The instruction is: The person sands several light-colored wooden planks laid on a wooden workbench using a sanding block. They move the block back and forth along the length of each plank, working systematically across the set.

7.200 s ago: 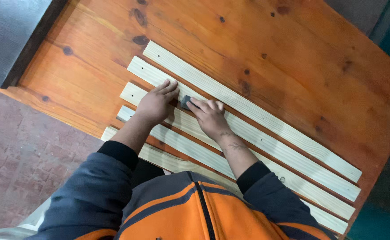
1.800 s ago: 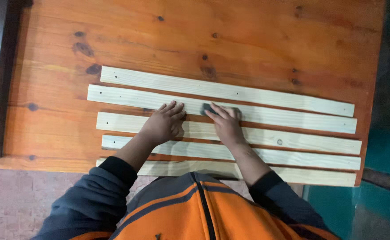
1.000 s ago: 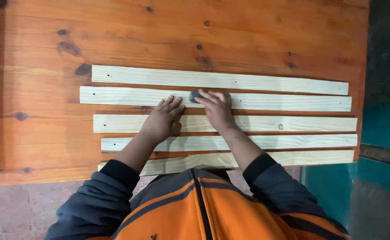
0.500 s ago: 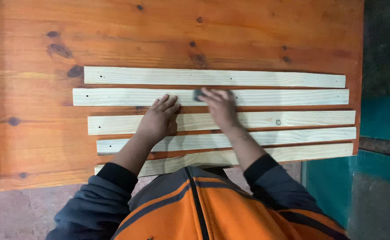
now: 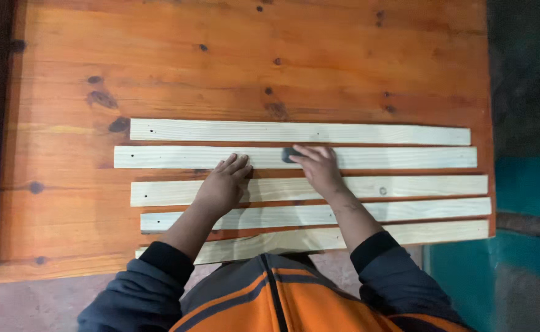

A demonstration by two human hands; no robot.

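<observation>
Hands first: the right hand (image 5: 319, 169) sits just right of the frame's centre, its fingers laid fairly flat and close together over a small dark sanding block (image 5: 290, 154), which it presses down onto the second slat (image 5: 405, 157) from the top. Only the left end of the block shows past the fingertips; the rest is hidden under the hand. The left hand (image 5: 222, 184) lies just left of centre, palm down, fingers a little spread and extended, holding nothing. Its fingertips reach the lower edge of the second slat, while the palm rests across the third slat (image 5: 430, 185). The two hands are near each other but apart.

Five pale wooden slats lie side by side across the middle of the frame on an orange-brown worktop (image 5: 221, 61) with dark knots. They run left to right, roughly parallel, with narrow gaps between them. The top slat (image 5: 294, 132) is untouched. The fourth slat (image 5: 417, 210) passes under both forearms, and the fifth slat (image 5: 430, 232) lies along the worktop's near edge, partly hidden by the person's grey and orange jacket (image 5: 282, 301) at the bottom of the frame. No containers are in view.
</observation>
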